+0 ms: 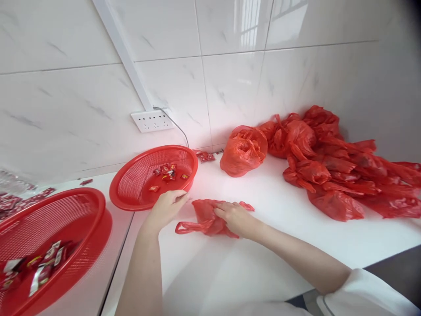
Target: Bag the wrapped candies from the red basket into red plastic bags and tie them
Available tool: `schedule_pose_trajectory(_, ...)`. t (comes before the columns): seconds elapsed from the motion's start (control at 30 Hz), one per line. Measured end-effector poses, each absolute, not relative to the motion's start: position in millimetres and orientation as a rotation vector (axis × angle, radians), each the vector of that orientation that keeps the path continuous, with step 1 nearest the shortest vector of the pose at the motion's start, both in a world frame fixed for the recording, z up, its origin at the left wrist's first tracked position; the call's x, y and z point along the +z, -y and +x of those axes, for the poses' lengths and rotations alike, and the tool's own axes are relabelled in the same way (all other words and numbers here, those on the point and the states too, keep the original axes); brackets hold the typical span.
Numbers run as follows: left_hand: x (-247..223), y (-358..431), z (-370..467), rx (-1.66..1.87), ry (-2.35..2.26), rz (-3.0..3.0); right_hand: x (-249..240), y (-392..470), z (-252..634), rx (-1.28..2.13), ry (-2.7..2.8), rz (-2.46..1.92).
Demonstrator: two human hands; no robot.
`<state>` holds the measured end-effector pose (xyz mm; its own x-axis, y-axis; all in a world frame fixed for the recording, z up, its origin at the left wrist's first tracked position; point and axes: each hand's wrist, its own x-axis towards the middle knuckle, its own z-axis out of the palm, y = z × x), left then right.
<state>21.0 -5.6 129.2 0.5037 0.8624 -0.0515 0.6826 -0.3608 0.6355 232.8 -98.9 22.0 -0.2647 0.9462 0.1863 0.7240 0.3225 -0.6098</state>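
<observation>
A small red plastic bag (208,211) lies crumpled on the white tabletop, with one looped handle stretching out to its left. My right hand (237,218) is on the bag's right side, its fingers bent and gripping the thin plastic. Just left of the bag, my left hand (168,207) hovers by the near rim of a round red mesh basket (126,186). Its fingers point right, thumb a little apart, and nothing shows in them. Several small wrapped packets (168,172) lie inside that basket.
At the near left stands a larger red basket (98,206) with several wrapped snacks (46,267). A stuffed red bag (244,151) stands near the wall, beside a heap of filled red bags (332,164). A power strip (153,120) with a cable is on the tiled wall.
</observation>
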Motion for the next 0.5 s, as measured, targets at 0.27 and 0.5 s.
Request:
schedule_pose_trajectory(0.27, 135.7, 8.7, 23.9, 0.296, -1.204, 2.114, 72.4, 132.2, 333.1, 0.494, 1.705, -1.767)
schedule_pose_trajectory(0.5, 139.7, 13.3, 24.3, 0.234, -1.267, 2.157, 120.4, 174.4, 459.8, -0.429, 1.14, -2.427)
